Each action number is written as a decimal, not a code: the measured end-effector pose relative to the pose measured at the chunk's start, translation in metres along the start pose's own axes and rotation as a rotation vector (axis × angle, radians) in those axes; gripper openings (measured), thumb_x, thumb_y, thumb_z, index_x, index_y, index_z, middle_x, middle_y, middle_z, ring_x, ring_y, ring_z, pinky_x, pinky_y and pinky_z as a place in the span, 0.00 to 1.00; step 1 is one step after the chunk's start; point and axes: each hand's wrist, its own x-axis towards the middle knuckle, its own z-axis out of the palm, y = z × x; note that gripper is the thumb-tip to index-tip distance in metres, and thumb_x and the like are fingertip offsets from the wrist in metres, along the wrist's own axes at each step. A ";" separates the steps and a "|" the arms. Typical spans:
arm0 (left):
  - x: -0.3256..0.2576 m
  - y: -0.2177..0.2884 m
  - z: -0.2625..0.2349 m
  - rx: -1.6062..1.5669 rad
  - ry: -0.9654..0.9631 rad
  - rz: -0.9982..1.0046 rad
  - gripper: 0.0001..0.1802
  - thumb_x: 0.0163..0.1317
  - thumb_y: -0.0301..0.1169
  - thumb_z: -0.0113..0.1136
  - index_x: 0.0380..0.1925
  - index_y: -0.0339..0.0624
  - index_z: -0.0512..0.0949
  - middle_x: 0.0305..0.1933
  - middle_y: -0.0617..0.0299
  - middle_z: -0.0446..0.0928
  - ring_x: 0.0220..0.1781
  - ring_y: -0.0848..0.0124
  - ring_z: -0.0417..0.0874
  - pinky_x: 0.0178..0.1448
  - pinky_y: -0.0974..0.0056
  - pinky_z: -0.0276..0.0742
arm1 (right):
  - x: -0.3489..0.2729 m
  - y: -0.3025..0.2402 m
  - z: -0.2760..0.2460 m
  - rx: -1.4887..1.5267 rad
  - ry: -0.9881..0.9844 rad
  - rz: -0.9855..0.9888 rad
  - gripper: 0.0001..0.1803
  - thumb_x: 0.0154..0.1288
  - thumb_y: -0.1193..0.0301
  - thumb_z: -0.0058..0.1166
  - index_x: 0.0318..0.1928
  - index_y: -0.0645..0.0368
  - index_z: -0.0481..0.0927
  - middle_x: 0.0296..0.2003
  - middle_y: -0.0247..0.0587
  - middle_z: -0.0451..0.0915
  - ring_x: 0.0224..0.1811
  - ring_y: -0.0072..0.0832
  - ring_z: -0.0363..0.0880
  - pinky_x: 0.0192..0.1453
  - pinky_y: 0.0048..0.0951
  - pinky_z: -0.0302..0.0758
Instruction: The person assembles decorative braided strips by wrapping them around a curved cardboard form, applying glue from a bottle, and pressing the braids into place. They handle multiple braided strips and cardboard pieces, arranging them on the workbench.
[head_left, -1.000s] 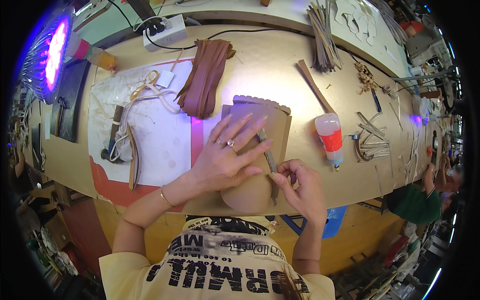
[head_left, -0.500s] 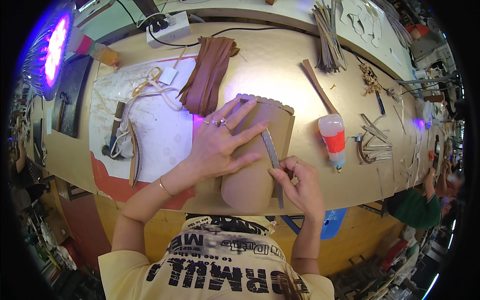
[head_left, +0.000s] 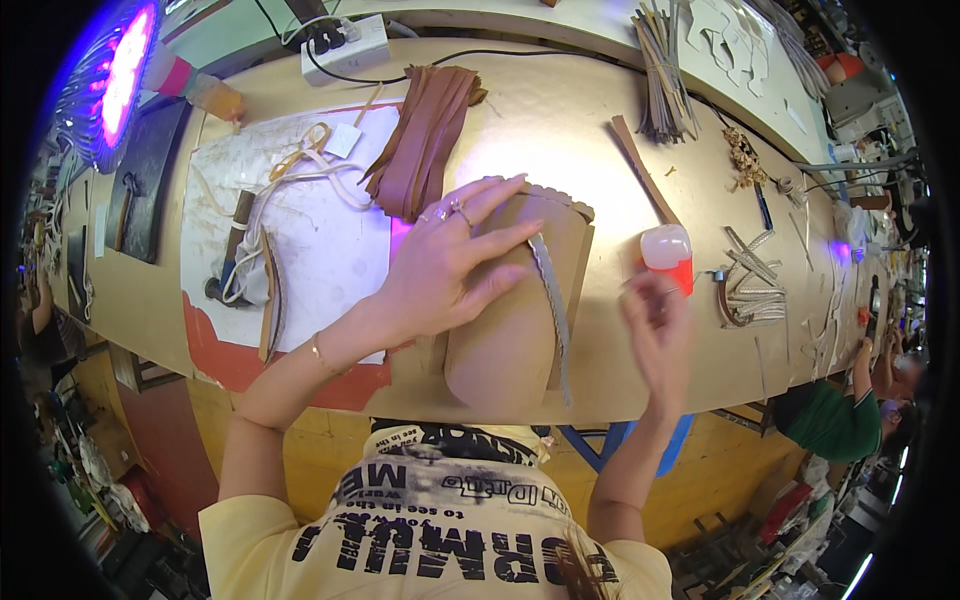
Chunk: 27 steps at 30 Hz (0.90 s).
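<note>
Left hand (head_left: 432,262): yours, fingers spread flat, palm down, clasping nothing, laid over the upper left of the tan panel (head_left: 500,345).

Tan panel: smooth, matte sheet, rounded at the end nearest you, scalloped at the far end; lies on the gold-toned, glossy tabletop (head_left: 560,110) in front of you.

Grey strip (head_left: 556,300): narrow, wavy-edged, gently curved; runs down the panel's right side, upper end beside your left index fingertip.

Right hand (head_left: 658,325): yours, blurred, fingers curled at the lower part of the bottle; whether they grip it, you cannot tell.

Bottle (head_left: 666,245): translucent, rounded, red band; right of the panel.

Brown strips (head_left: 420,145): flat, leather-like, bundled, beyond your left hand.

Silvery strips (head_left: 755,295): braided texture, loosely heaped, right of the bottle.
</note>
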 end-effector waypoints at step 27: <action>0.105 0.072 0.071 0.818 -0.944 0.368 0.11 0.50 0.32 0.61 0.32 0.39 0.85 0.44 0.53 0.81 0.52 0.62 0.78 0.62 0.60 0.62 | -0.013 0.104 -0.056 0.665 0.453 -0.115 0.29 0.68 0.55 0.57 0.59 0.63 0.70 0.50 0.40 0.76 0.50 0.25 0.75 0.53 0.29 0.72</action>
